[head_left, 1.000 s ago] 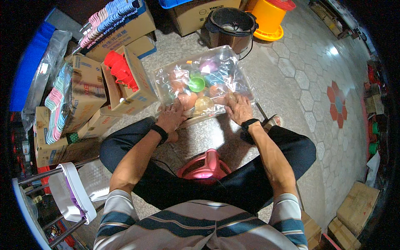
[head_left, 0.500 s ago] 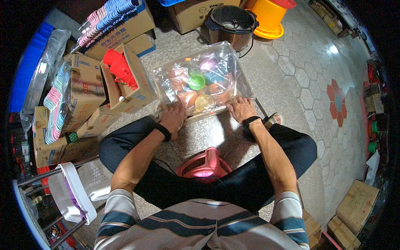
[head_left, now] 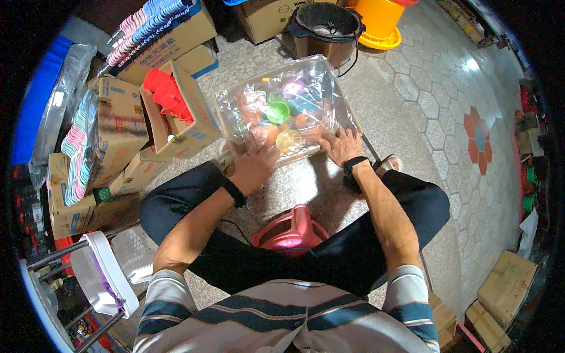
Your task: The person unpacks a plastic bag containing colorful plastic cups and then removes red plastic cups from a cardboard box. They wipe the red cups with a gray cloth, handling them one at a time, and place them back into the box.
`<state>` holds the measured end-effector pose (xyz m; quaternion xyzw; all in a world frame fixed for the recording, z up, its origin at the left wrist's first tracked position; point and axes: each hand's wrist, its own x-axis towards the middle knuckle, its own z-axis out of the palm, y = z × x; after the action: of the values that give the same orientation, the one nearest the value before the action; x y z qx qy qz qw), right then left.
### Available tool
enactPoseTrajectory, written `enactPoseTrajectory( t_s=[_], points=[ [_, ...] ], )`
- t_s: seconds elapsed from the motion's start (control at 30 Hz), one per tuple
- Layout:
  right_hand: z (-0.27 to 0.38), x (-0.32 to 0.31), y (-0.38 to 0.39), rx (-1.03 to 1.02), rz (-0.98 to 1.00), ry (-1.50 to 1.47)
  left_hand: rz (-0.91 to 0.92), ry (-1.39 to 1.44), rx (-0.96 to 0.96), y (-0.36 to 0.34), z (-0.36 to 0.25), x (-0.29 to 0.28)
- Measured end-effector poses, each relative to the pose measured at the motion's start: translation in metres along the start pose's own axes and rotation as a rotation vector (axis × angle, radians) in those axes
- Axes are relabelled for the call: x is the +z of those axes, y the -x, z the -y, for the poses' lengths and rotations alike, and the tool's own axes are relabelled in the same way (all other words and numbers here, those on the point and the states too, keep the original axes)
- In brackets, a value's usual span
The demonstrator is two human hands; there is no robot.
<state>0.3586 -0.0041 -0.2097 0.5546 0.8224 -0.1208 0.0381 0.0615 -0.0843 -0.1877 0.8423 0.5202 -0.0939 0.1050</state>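
Observation:
In front of me on the floor lies a shallow box under clear, shiny plastic film. Several colourful cups show through the film, among them a green cup, a purple cup and a pale yellow cup. My left hand lies over the box's near left edge, its fingers stretched onto the film and slightly blurred. On the near right corner rests my right hand, palm down, fingers spread over the film. Neither hand grips anything visible.
Between my legs stands a pink appliance with a handle. To the left are cartons, one holding red cups, and bundled hangers. A dark pot and a yellow container stand beyond the box. White baskets are lower left.
My left hand has moved right and slightly forward along the box's near edge, onto the film. My right hand has shifted slightly, staying at the near right corner.

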Motion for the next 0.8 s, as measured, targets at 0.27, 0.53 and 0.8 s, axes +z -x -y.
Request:
enactPoseTrajectory(
  t_s=[0.27, 0.53, 0.8],
  points=[
    [-0.002, 0.008, -0.002, 0.039, 0.035, -0.041, -0.213, -0.046, 0.068, -0.009, 0.018, 0.039],
    [-0.004, 0.013, -0.003, 0.026, 0.015, -0.069, -0.13, 0.15, 0.089, -0.021, 0.038, 0.039],
    [0.0, 0.007, -0.001, 0.062, 0.034, -0.047, -0.206, -0.112, 0.023, -0.022, 0.032, 0.013]
  ],
)
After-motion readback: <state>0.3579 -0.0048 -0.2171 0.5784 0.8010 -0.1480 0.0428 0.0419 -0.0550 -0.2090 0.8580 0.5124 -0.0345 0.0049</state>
